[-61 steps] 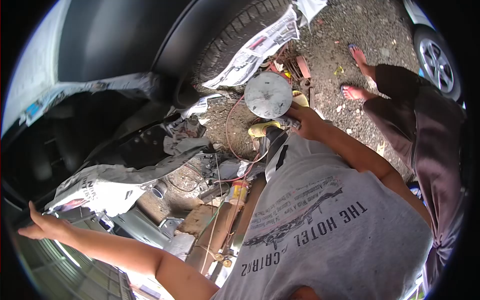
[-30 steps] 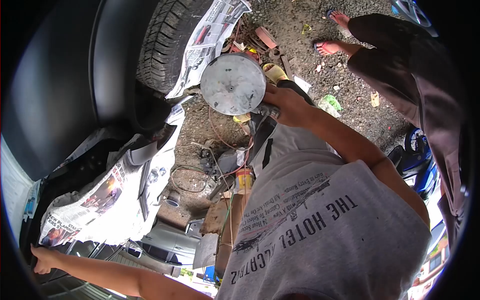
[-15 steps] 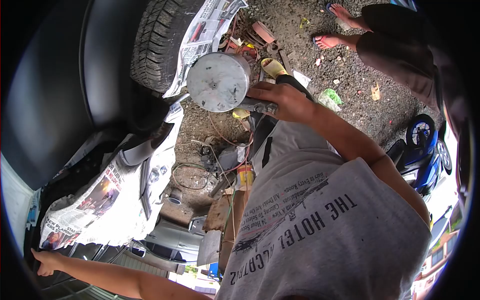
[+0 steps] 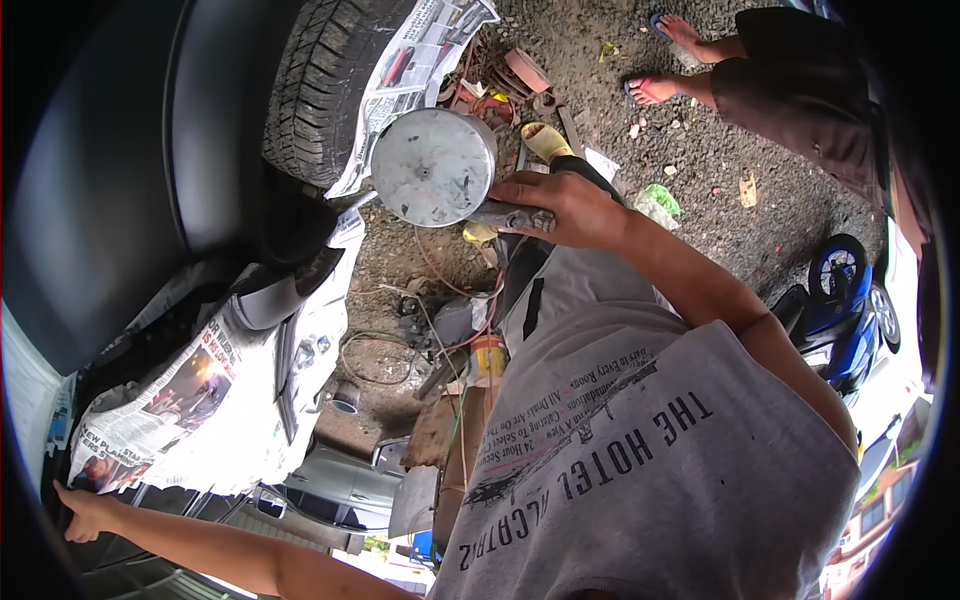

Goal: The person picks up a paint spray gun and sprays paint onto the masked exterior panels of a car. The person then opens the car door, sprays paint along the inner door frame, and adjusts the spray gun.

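My right hand (image 4: 580, 208) is closed around the dark, paint-smeared handle of a spray gun (image 4: 515, 216). Its round metal cup (image 4: 432, 168), topped by a stained grey lid, faces up at me and hides the nozzle. The cup is close to the newspaper (image 4: 405, 70) along the tyre (image 4: 325, 95). Far out at the lower left, my left hand (image 4: 88, 513) reaches a dark edge beside the corner of more newspaper (image 4: 185, 400). Its fingers are partly stretched out, and I see nothing held in it.
A dark, glossy car panel (image 4: 110, 170) fills the left side. Hoses (image 4: 385, 357) and scattered bits lie on the dirt ground. Another person's sandalled foot (image 4: 655, 90) is at upper right, near a green plastic scrap (image 4: 660, 200). A blue motorbike (image 4: 850, 320) stands at right; a silver car (image 4: 345, 485) is below.
The spray gun and its cup have shifted very slightly left and down. My left hand sits slightly higher and further left. Both hands otherwise keep their positions.
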